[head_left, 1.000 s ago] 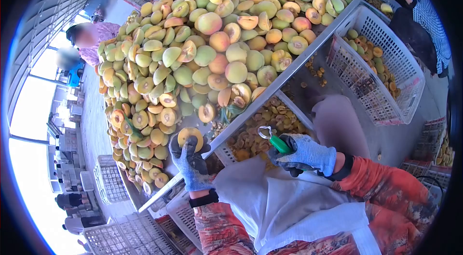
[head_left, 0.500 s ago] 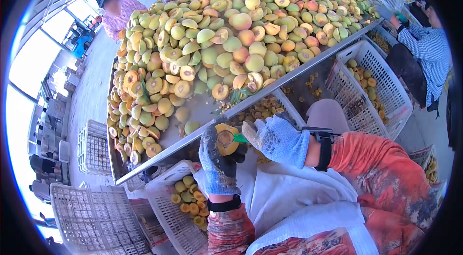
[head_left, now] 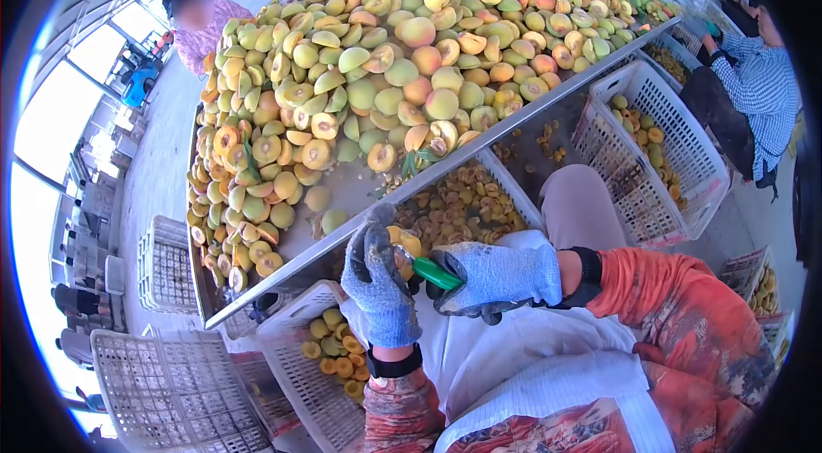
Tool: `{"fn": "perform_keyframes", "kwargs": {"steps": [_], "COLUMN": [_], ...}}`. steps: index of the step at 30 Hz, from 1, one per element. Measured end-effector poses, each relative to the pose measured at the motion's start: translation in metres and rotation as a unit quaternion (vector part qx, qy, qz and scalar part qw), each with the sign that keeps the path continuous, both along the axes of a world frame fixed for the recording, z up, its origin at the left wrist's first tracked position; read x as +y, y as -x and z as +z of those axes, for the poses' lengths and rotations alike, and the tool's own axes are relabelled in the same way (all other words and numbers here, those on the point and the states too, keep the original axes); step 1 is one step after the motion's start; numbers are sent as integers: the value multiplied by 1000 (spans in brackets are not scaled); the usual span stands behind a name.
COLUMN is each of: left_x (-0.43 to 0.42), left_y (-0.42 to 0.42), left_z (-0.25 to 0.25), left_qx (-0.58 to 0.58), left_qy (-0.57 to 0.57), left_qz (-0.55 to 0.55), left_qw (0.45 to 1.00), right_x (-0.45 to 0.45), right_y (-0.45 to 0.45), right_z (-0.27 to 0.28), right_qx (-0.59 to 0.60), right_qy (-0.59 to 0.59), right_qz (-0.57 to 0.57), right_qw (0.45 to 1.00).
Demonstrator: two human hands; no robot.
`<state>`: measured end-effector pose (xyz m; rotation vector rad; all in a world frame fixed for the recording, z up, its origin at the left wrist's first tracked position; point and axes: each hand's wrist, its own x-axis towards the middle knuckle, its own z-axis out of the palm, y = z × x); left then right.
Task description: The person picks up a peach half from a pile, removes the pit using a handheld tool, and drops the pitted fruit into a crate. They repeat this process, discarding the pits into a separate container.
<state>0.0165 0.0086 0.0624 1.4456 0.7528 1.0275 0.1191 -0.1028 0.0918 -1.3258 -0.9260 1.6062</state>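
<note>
My left hand (head_left: 378,286), in a blue and dark glove, holds a yellow halved fruit (head_left: 404,241) just in front of the metal table's edge. My right hand (head_left: 497,277), gloved alike, is wrapped round the green handle of a tool (head_left: 437,273). The tool's looped metal end meets the fruit, and my left fingers partly hide both. Beyond my hands, a heap of green and orange halved fruit (head_left: 360,93) covers much of the metal table (head_left: 342,183). Below the table's edge is a crate of small yellow-brown pieces (head_left: 467,200).
A white crate (head_left: 300,367) with halves stands at lower left, another (head_left: 655,145) at right. Empty-looking crates (head_left: 171,384) are stacked at far left. One person (head_left: 758,102) sits at the right; another (head_left: 205,29) is behind the heap at left.
Over the last second both hands came together and the tool's loop moved from apart to against the fruit. Since half a second ago, the right hand has turned and shows more green handle.
</note>
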Motion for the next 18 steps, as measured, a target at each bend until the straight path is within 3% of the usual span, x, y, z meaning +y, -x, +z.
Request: {"fn": "perform_keyframes", "kwargs": {"steps": [2, 4, 6, 7, 9, 11, 13, 14, 15, 17, 18], "left_x": [4, 17, 18, 19, 20, 20, 24, 26, 23, 17, 18], "left_y": [-4, -5, -12, -14, -16, -21, -22, -24, -27, -37, -40], "left_z": [3, -1, -1, -1, 0, -7, -23, -29, -27, -19, -21], "left_qx": [3, 62, 73, 82, 83, 153, 149, 139, 144, 68, 69], "left_qy": [9, 24, 35, 43, 48, 53, 49, 44, 47, 95, 94], "left_qz": [-7, -136, -138, -138, -164, -134, -128, -119, -120, -94, -93], "left_qw": [1000, 988, 987, 986, 982, 978, 979, 982, 981, 989, 989], "right_x": [0, -3, -7, -8, -8, -3, 1, -2, -3, -2, -3], "right_y": [1, -1, -3, -4, -5, -5, -6, -7, -6, -7, -10], "right_z": [1, -3, -16, -21, -31, -43, -51, -56, -63, -75, -67], "right_qx": [1, -1, 173, 176, 312, 328, 150, 234, 239, 417, 411], "right_qy": [9, 21, -1, 0, -11, 5, 29, 5, 8, -63, -69], "right_qz": [-13, -23, -28, -31, -55, -60, -49, -54, -56, -61, -68], "right_qw": [1000, 1000, 984, 984, 948, 943, 987, 971, 969, 905, 906]}}
